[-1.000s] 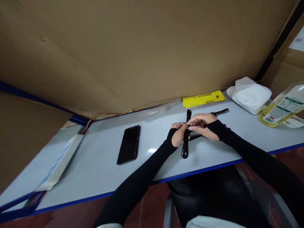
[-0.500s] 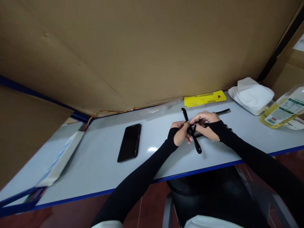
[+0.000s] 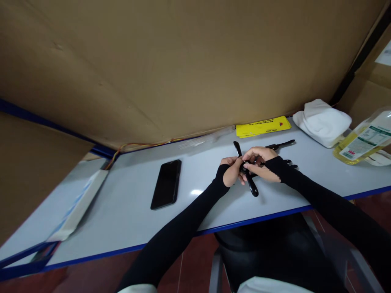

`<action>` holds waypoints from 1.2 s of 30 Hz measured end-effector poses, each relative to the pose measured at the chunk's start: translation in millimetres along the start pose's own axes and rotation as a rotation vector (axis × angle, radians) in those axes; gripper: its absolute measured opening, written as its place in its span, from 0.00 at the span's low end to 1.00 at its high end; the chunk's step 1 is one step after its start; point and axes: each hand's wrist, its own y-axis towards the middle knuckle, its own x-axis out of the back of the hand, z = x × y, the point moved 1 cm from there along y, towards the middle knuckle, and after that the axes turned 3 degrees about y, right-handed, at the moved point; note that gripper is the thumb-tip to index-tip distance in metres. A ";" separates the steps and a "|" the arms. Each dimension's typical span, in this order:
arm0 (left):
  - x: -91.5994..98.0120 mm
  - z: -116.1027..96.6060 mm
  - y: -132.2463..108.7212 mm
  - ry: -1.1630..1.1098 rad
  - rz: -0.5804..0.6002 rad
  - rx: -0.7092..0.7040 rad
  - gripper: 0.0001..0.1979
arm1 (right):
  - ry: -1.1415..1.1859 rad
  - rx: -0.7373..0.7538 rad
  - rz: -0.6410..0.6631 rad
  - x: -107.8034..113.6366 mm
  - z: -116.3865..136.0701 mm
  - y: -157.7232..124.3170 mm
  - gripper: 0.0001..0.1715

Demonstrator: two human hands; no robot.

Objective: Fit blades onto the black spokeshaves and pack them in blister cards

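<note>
A black spokeshave (image 3: pixel 252 186) with two long handles is held just over the table, one handle pointing to the back and the other to the front. My left hand (image 3: pixel 233 171) grips it around the middle from the left. The fingertips of my right hand (image 3: pixel 259 159) are closed on its centre; the small parts there are mostly hidden by the fingers. Beyond and beside my right hand lie more black spokeshaves (image 3: pixel 285 144), partly covered by the hand and sleeve.
A black phone (image 3: pixel 166 184) lies left of my hands. Yellow printed cards (image 3: pixel 263 127) and clear plastic bags (image 3: pixel 210 138) lie along the cardboard wall (image 3: pixel 183 69). At right are a white cloth bundle (image 3: pixel 324 122) and a bottle of yellow liquid (image 3: pixel 363 140).
My right fingers have closed in over the spokeshave's centre and cover more of it. My left hand stays almost where it was.
</note>
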 end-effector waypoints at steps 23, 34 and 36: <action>3.3 0.8 4.0 -0.032 -0.025 -0.006 0.19 | 0.282 -0.237 -0.120 6.6 0.5 9.5 0.09; 6.7 0.5 3.0 -0.140 0.124 -0.105 0.23 | 0.237 -0.214 -0.006 -2.3 -16.7 6.7 0.19; 5.9 0.6 3.0 -0.158 0.147 -0.133 0.22 | 0.258 -0.255 -0.038 -1.8 -19.6 9.0 0.19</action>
